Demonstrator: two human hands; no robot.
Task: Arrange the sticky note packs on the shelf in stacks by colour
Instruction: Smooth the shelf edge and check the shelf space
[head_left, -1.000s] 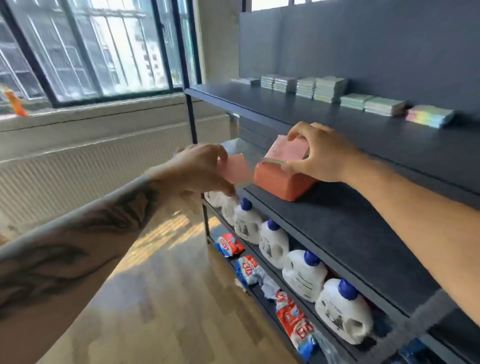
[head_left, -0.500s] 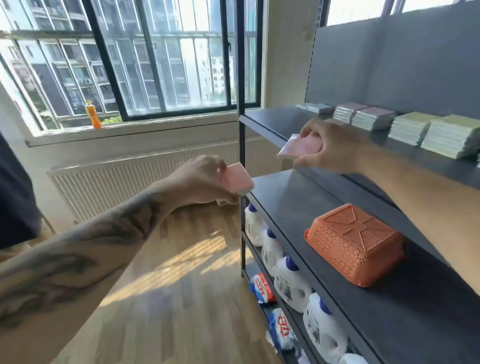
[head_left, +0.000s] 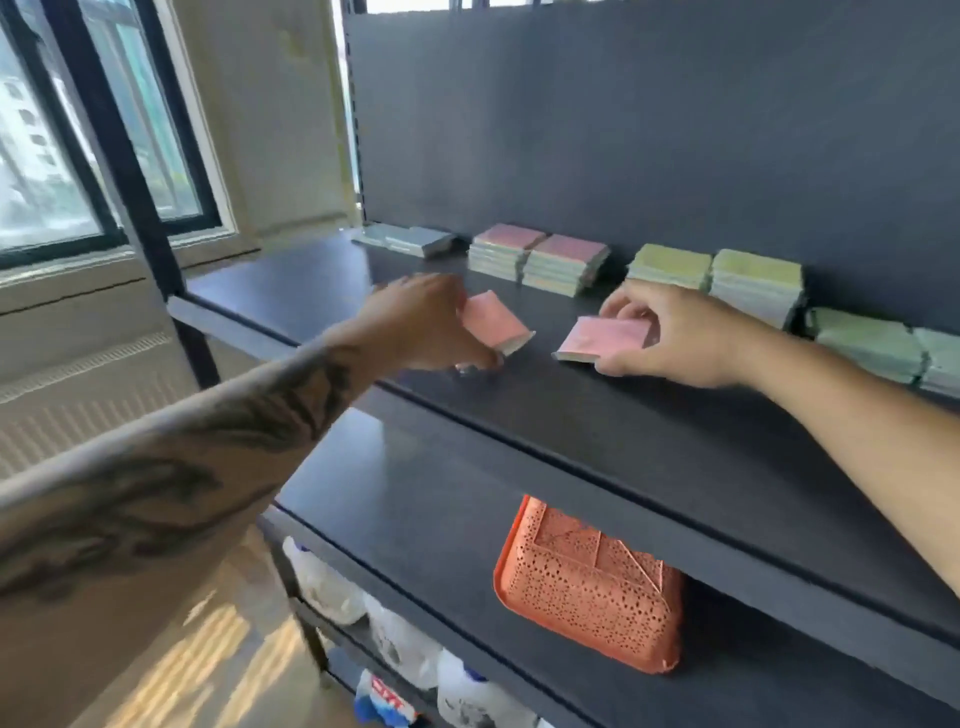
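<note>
Both hands grasp 1 pink pack each over the top shelf (head_left: 675, 467): left hand (head_left: 421, 322) on the left pack (head_left: 493, 323), right hand (head_left: 670, 338) on the right pack (head_left: 605, 336), with the 2 pink stacks (head_left: 537, 257) behind and between them, the left looking slightly nearer.

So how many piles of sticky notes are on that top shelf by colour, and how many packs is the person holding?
Pink stacks: 2
Yellow stacks: 2
Green stacks: 2, the right one cut off by the frame edge
Pale blue-grey piles: 1, low and blurred
Pink packs in hand: 2, one in the left hand, one in the right hand
Total: 9
</note>
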